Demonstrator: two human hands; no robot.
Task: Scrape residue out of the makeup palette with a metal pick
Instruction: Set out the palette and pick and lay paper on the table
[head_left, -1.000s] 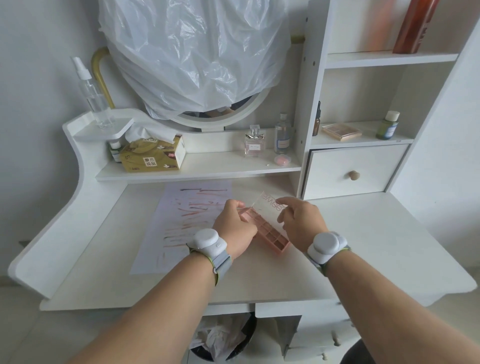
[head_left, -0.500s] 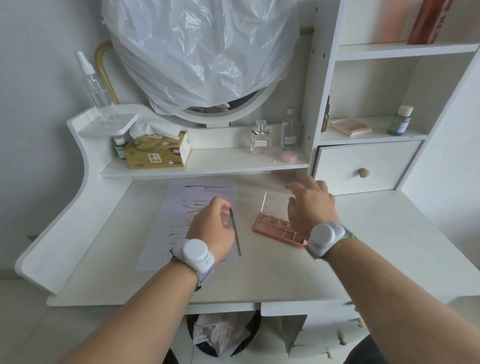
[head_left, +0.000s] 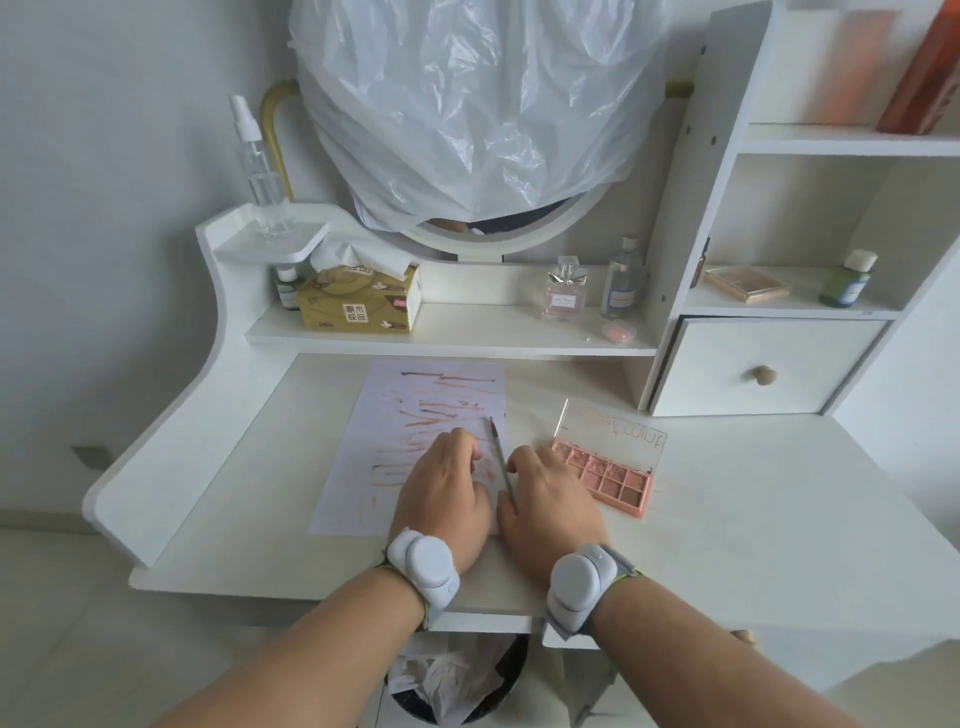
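The pink makeup palette (head_left: 602, 475) lies open on the white desk (head_left: 753, 519), its clear lid (head_left: 613, 428) tipped back, just right of the hands. The metal pick (head_left: 501, 462) runs between both hands over the streaked paper sheet (head_left: 415, 415). The right hand (head_left: 550, 506) curls around its lower end; the left hand (head_left: 447, 493) sits beside it, fingers bent (whether it grips the pick, I cannot tell).
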